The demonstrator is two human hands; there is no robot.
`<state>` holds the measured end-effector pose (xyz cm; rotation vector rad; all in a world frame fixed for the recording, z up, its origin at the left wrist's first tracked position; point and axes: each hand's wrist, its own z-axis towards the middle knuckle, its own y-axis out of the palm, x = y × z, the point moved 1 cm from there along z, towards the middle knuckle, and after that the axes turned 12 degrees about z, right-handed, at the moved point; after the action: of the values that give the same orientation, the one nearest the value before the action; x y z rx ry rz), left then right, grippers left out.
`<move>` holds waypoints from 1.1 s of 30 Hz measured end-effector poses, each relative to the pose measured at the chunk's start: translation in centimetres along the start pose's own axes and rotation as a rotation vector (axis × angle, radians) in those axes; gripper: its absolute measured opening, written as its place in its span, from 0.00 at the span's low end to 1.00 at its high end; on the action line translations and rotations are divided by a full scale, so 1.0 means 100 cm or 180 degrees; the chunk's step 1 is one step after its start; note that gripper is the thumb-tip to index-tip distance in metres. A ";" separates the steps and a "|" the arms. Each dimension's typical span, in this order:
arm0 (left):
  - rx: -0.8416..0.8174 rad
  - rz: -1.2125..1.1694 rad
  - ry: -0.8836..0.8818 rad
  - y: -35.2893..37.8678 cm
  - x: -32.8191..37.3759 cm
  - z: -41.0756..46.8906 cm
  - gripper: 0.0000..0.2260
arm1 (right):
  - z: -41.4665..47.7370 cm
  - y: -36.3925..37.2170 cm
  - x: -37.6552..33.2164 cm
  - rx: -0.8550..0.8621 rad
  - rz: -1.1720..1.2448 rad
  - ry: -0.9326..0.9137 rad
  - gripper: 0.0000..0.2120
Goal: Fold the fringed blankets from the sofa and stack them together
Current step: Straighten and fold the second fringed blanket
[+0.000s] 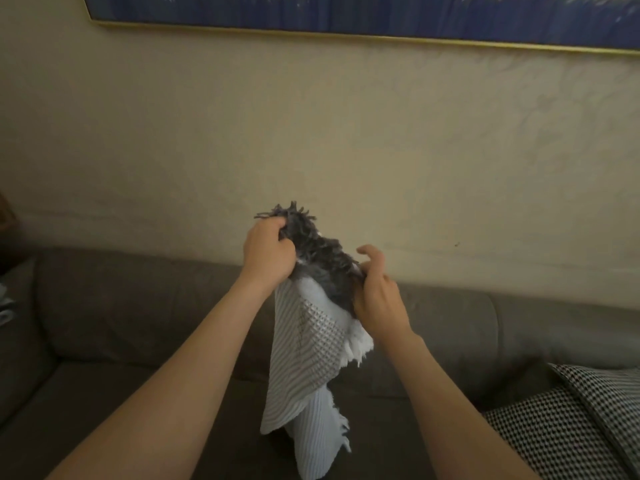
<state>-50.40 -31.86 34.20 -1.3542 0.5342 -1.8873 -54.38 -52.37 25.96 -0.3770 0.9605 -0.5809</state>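
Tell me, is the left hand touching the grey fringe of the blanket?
Touching. The head view shows the left hand gripping the grey fringe, its fingers curled into the tufts.

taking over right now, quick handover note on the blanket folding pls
Left hand: grips the grey fringe at the top of the blanket.
Right hand: holds the same edge close beside it, upper fingers loose.
Blanket: held up over the sofa, hanging bunched, not folded.
Pillow: on the sofa to the right.
Done: no folded stack in view.
Left: spread the edge, fold this blanket, then stack it with the others; no other blanket plainly in view.
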 end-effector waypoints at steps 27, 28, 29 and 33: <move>0.0314 0.0101 -0.0186 -0.031 0.032 0.007 0.08 | 0.043 -0.005 -0.077 -0.2281 0.1130 0.1088 0.30; 0.0313 0.0118 -0.0169 -0.030 0.031 0.007 0.07 | 0.042 -0.002 -0.075 -0.2280 0.1057 0.1156 0.29; 0.0318 0.0139 -0.0149 -0.028 0.030 0.007 0.07 | 0.043 -0.001 -0.074 -0.2213 0.0978 0.1184 0.28; 0.0335 0.0325 -0.0185 -0.024 0.022 0.007 0.09 | 0.039 0.002 -0.067 -0.1679 0.0996 0.1015 0.24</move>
<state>-50.88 -31.97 37.47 -1.2851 0.4595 -1.7637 -54.00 -47.87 32.27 -0.5989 1.4526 -0.0913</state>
